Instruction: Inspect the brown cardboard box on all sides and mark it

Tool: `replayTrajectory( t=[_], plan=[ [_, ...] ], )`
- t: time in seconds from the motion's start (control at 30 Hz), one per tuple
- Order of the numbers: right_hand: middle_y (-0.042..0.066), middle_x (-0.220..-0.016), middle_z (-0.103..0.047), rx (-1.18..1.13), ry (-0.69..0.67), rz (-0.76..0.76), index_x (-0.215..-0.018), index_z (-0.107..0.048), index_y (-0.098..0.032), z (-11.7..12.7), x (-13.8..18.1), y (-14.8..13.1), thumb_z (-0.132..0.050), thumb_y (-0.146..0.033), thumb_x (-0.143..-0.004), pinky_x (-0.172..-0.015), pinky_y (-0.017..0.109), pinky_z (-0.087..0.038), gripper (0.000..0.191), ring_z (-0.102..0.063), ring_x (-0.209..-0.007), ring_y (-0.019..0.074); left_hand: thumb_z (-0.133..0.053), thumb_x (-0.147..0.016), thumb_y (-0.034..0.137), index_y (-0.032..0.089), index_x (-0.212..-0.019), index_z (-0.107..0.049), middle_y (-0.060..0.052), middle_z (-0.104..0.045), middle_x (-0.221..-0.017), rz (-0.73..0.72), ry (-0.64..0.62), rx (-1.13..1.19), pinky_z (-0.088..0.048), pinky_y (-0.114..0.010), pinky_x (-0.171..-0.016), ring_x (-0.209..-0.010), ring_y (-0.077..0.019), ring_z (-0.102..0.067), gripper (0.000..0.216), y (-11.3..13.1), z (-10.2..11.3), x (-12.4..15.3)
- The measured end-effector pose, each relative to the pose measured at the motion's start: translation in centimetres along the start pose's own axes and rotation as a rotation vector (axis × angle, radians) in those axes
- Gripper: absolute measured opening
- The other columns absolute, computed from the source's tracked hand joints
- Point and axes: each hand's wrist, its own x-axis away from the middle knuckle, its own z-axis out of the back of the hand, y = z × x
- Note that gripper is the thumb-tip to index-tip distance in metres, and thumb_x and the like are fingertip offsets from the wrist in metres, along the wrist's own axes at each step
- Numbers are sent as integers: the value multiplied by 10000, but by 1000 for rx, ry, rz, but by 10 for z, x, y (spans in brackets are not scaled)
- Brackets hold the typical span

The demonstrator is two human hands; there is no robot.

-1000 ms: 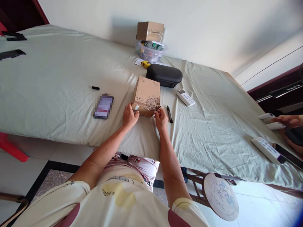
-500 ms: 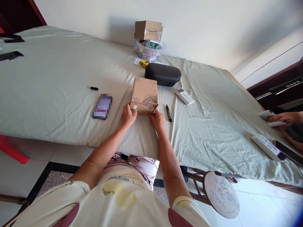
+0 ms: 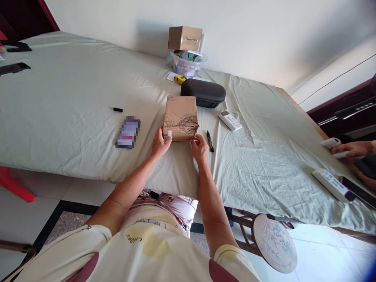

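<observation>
A brown cardboard box (image 3: 180, 113) with black scribbled drawings on its top and front sits on the cloth-covered table in front of me. My left hand (image 3: 161, 142) grips its near left corner, the thumb on the front face beside a small white label. My right hand (image 3: 200, 147) pinches the near right corner; part of its fingers is hidden behind the box edge. A black marker (image 3: 210, 141) lies uncapped just right of my right hand. Its black cap (image 3: 118, 109) lies off to the left, above a phone (image 3: 128, 133) with a blurred screen.
Behind the box lies a black hard case (image 3: 203, 93), with a yellow tape measure (image 3: 179, 79) and a clear plastic tub (image 3: 187, 64) carrying another cardboard box (image 3: 185, 38). A white device (image 3: 230, 121) is to the right. Another person's hand (image 3: 354, 149) holds something white at the right edge.
The box's near side has shifted slightly right and tilted a little. My right hand has moved slightly right and down along the corner; my left hand still grips the left corner.
</observation>
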Motion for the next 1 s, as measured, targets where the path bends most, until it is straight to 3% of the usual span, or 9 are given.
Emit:
replayTrajectory(
  t=[0.1, 0.23, 0.4, 0.6, 0.7, 0.83, 0.9, 1.0],
  plan=[
    [73, -1002, -818, -59, -13, -47, -1223, -676, -224, 0, 2, -1, -625, -508, -918, -766, 351, -585, 420, -722, -742, 180, -733, -818, 258, 211, -1290, -569, -126, -747, -1248, 42, -27, 30, -591, -417, -965, -1085, -276, -733, 502, 4, 2, 0],
    [52, -949, -809, -159, 31, -33, -1165, -657, -235, -1, 2, -4, -645, -580, -922, -735, 343, -583, 422, -706, -707, 166, -741, -827, 297, 222, -1242, -574, -112, -751, -1227, 90, -48, 94, -596, -407, -944, -1052, -267, -745, 453, 9, 2, 0],
    [33, -903, -762, -307, 124, -16, -1117, -647, -238, 4, -1, -12, -628, -612, -924, -699, 304, -572, 422, -675, -716, 145, -727, -846, 287, 241, -1223, -585, -83, -773, -1216, 81, -121, 253, -608, -368, -959, -1085, -234, -760, 406, 9, -2, 1],
    [-21, -790, -624, -328, 315, 26, -1072, -642, -242, 12, -3, -18, -617, -603, -927, -675, 291, -560, 389, -622, -699, 138, -748, -866, 326, 228, -1079, -689, -77, -802, -1140, 60, -227, 147, -625, -419, -966, -1069, -279, -769, 242, 7, -1, 2],
    [-17, -805, -603, -326, 370, 64, -1054, -631, -240, 14, -3, -20, -597, -572, -945, -664, 290, -556, 351, -614, -699, 138, -727, -885, 298, 222, -1218, -678, -87, -791, -1192, 55, -199, 138, -615, -431, -1004, -1101, -279, -761, 346, 6, 0, 2],
    [-8, -805, -614, -313, 409, 107, -983, -622, -234, 13, 0, -26, -591, -540, -960, -678, 300, -566, 309, -627, -689, 135, -732, -898, 277, 239, -1526, -471, -118, -741, -1321, 26, -68, 132, -610, -443, -1036, -1126, -269, -746, 681, 5, 1, 1],
    [-11, -786, -612, -326, 423, 126, -953, -624, -233, 11, 1, -29, -611, -533, -953, -665, 297, -563, 301, -623, -669, 130, -736, -896, 260, 241, -1566, -429, -151, -672, -1432, -43, -18, 73, -567, -472, -1124, -1260, -295, -695, 737, 5, 2, 1],
    [-13, -779, -624, -302, 412, 135, -937, -624, -236, 9, 2, -32, -601, -536, -964, -659, 297, -565, 302, -622, -654, 125, -721, -875, 189, 258, -1525, -504, -155, -544, -1583, -173, 0, -42, -433, -504, -1277, -1503, -331, -517, 688, 5, 3, 3]
  ],
)
